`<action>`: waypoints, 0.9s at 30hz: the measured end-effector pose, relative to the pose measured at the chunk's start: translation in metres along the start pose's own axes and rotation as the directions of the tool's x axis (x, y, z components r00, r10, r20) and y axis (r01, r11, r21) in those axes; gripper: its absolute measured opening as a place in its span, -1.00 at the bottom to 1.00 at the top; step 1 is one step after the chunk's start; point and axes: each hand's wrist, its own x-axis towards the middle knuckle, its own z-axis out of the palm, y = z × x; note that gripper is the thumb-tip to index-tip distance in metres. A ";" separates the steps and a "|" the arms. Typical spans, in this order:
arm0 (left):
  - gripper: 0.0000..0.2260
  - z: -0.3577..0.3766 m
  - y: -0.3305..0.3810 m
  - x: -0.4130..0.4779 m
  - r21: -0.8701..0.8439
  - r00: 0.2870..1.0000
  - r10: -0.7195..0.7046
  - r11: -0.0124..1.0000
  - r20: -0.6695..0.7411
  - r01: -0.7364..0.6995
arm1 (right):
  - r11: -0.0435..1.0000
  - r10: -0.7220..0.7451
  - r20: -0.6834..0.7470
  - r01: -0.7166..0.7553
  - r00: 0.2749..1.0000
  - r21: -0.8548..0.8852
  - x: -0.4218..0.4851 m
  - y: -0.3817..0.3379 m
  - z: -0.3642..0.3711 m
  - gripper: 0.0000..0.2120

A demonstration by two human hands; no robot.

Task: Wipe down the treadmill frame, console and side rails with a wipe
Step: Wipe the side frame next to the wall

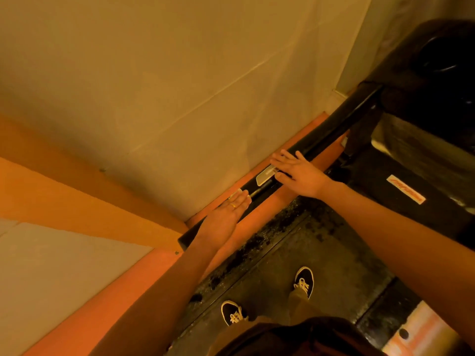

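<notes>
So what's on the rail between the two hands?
Head view: a pale rectangular plate on the black side rail, close to the right hand; toward the left hand, a thin rod.

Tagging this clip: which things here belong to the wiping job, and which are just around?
Job: side rail; wipe under the left hand; right hand resting on the rail; console.
Just around: wall; shoes.
</notes>
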 end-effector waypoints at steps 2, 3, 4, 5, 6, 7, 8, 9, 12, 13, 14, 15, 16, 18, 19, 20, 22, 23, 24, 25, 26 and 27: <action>-0.40 -0.004 0.002 0.022 0.035 0.996 0.082 0.996 -0.039 -0.080 | 0.999 0.045 -0.045 -0.045 0.998 -0.001 -0.012 0.017 -0.013 -0.50; -0.42 -0.006 0.005 0.034 0.055 0.989 0.134 0.990 -0.061 -0.131 | 0.997 0.072 -0.076 -0.073 0.994 -0.001 -0.019 0.028 -0.020 -0.51; -0.47 -0.008 0.009 0.046 0.072 0.981 0.182 0.982 -0.074 -0.176 | 0.995 0.103 -0.115 -0.104 0.988 -0.005 -0.026 0.040 -0.029 -0.51; -0.51 -0.012 0.013 0.060 0.092 0.973 0.217 0.973 -0.076 -0.210 | 0.990 0.135 -0.155 -0.138 0.979 -0.010 -0.032 0.053 -0.038 -0.51; -0.53 -0.016 0.020 0.075 0.104 0.967 0.242 0.967 -0.072 -0.234 | 0.984 0.170 -0.195 -0.176 0.966 -0.012 -0.039 0.067 -0.049 -0.51; -0.54 -0.021 0.028 0.091 0.104 0.961 0.264 0.961 -0.078 -0.256 | 0.977 0.204 -0.236 -0.212 0.950 -0.012 -0.046 0.081 -0.060 -0.51; -0.55 -0.025 0.036 0.108 0.094 0.956 0.281 0.957 -0.088 -0.273 | 0.969 0.235 -0.279 -0.248 0.931 -0.011 -0.054 0.096 -0.072 -0.51; -0.56 -0.027 0.043 0.126 0.084 0.948 0.304 0.951 -0.093 -0.297 | 0.960 0.265 -0.319 -0.281 0.910 -0.005 -0.060 0.111 -0.083 -0.51; -0.53 -0.032 0.065 0.174 0.044 0.939 0.336 0.942 -0.079 -0.333 | 0.929 0.367 -0.389 -0.356 0.845 0.104 -0.078 0.149 -0.107 -0.52; -0.52 -0.032 0.072 0.188 0.029 0.938 0.338 0.941 -0.083 -0.336 | 0.919 0.395 -0.403 -0.357 0.825 0.170 -0.083 0.157 -0.110 -0.52; -0.49 -0.033 0.078 0.202 0.022 0.934 0.346 0.938 -0.094 -0.346 | 0.910 0.411 -0.409 -0.342 0.815 0.233 -0.086 0.163 -0.108 -0.53; -0.46 -0.032 0.083 0.215 0.021 0.929 0.357 0.934 -0.099 -0.356 | 0.905 0.413 -0.414 -0.315 0.811 0.286 -0.089 0.165 -0.104 -0.55; -0.46 -0.032 0.087 0.227 0.021 0.925 0.367 0.930 -0.098 -0.367 | 0.894 0.423 -0.412 -0.296 0.807 0.337 -0.090 0.167 -0.095 -0.56; -0.51 -0.029 0.094 0.252 0.028 0.909 0.402 0.916 -0.112 -0.401 | 0.822 0.515 -0.414 -0.296 0.750 0.486 -0.090 0.164 -0.070 -0.61; -0.54 -0.026 0.096 0.263 0.016 0.907 0.405 0.914 -0.117 -0.406 | 0.761 0.585 -0.409 -0.300 0.701 0.575 -0.088 0.159 -0.056 -0.63; -0.56 -0.024 0.097 0.274 0.001 0.908 0.402 0.914 -0.117 -0.405 | 0.699 0.640 -0.403 -0.277 0.654 0.659 -0.084 0.154 -0.043 -0.66; -0.53 -0.018 0.099 0.296 -0.012 0.905 0.411 0.910 -0.110 -0.414 | 0.603 0.686 -0.402 -0.164 0.607 0.781 -0.073 0.139 -0.024 -0.69; -0.50 -0.016 0.100 0.306 -0.009 0.901 0.422 0.905 -0.102 -0.425 | 0.575 0.694 -0.414 -0.107 0.589 0.811 -0.067 0.132 -0.018 -0.70; -0.49 -0.014 0.102 0.318 -0.007 0.895 0.438 0.898 -0.089 -0.440 | 0.551 0.710 -0.427 -0.065 0.560 0.832 -0.060 0.128 -0.014 -0.68; -0.49 -0.013 0.102 0.329 -0.013 0.890 0.448 0.893 -0.082 -0.451 | 0.515 0.740 -0.426 -0.031 0.521 0.857 -0.055 0.125 -0.012 -0.67; -0.50 -0.012 0.104 0.340 -0.023 0.890 0.450 0.891 -0.081 -0.453 | 0.470 0.780 -0.408 -0.014 0.475 0.883 -0.051 0.125 -0.010 -0.66; -0.52 -0.012 0.107 0.352 -0.037 0.891 0.445 0.893 -0.086 -0.449 | 0.433 0.809 -0.393 0.011 0.437 0.902 -0.047 0.126 -0.008 -0.65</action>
